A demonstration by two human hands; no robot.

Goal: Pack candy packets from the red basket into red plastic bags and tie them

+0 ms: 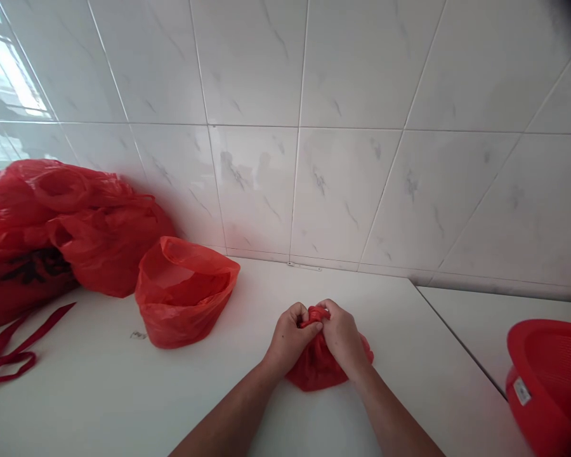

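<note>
1. Pinching gathered plastic, both hands work at the top of a small red bag on the white table, near the low middle of the view.

2. The left hand comes in from the neck's nine o'clock side, thumb and finger narrowed onto the bunched plastic. Its thumb lies across the front, probably to steady the folds.

3. The right hand meets it from three o'clock, fingers curled over the same neck and nearly touching the left thumb. Gripping from opposite sides seems meant to keep the slippery film from springing loose. Some fingertips are hidden, so I cannot tell exactly which fold each one pins.

4. The bag's body rests below, at six o'clock from the neck, so the table likely bears its weight while the hands mind only the top. Its contents do not show.

5. At ten o'clock from it, a gaping red bag stands by itself, mouth up, perhaps for easy reach inside. Farther along that line, bulging red bags sit near the tiled wall, presumably out of the way.

6. At nine o'clock lies a flat red strip; around three o'clock, a red basket leaves the middle free for both arms.
</note>
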